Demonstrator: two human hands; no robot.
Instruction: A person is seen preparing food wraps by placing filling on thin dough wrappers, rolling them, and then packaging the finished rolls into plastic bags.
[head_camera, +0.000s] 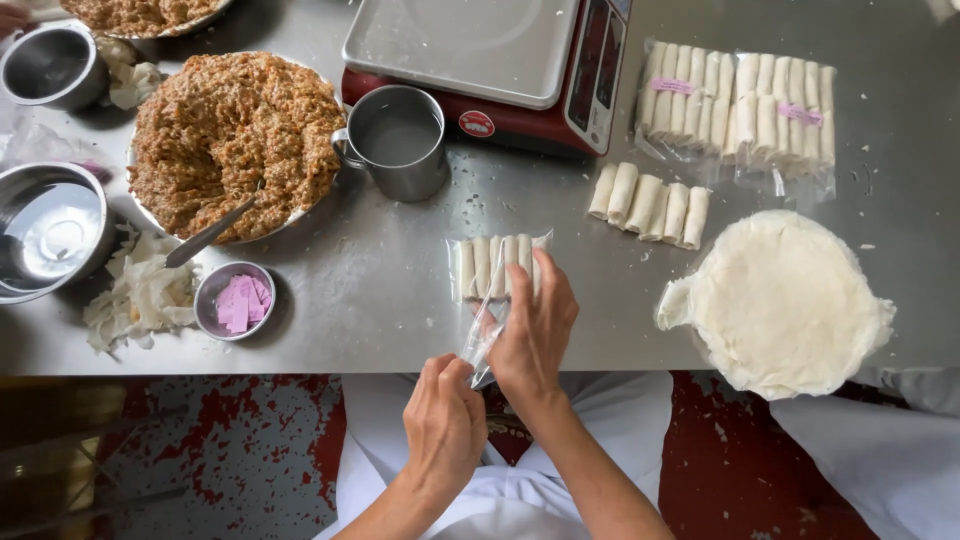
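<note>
A clear plastic bag holding several pale spring rolls lies near the front edge of the steel table. My right hand rests flat on the rolls and the bag, pressing them down. My left hand pinches the bag's twisted open end just off the table edge. Loose rolls lie in a row to the right.
A stack of round wrappers sits at the right. Two filled bags of rolls lie behind, a red scale and a metal mug at centre. At left: filling on a plate, steel bowls, a small cup of pink slips, wrapper scraps.
</note>
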